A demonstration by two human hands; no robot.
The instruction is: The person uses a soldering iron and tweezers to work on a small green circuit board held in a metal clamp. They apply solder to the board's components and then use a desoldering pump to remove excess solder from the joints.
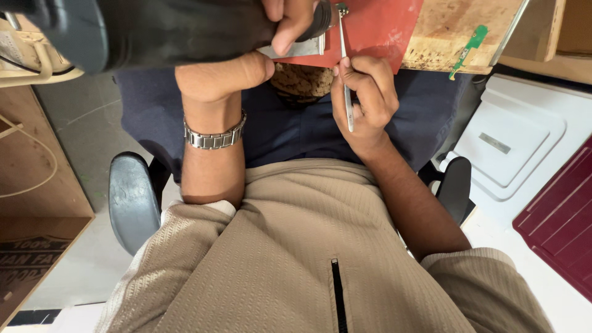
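Note:
My left hand (225, 77), with a metal watch on its wrist, is shut on a large dark rounded device (172, 28) and presses a small silver metal part (303, 48) with thumb and fingers at the edge of a red mat (382, 24). Beside it, my right hand (367, 98) grips a thin silver tool (343, 37) like a pen. The tool's tip points up to a small metal fitting at the top of the device. Much of the device runs out of view at the top edge.
The red mat lies on a worn wooden worktop (456, 24), where a small green circuit strip (470, 46) sits. A white moulded lid (512, 142) and a maroon panel (561, 216) are at right. Cardboard boxes (31, 185) stand at left. Black chair armrests (129, 197) flank my lap.

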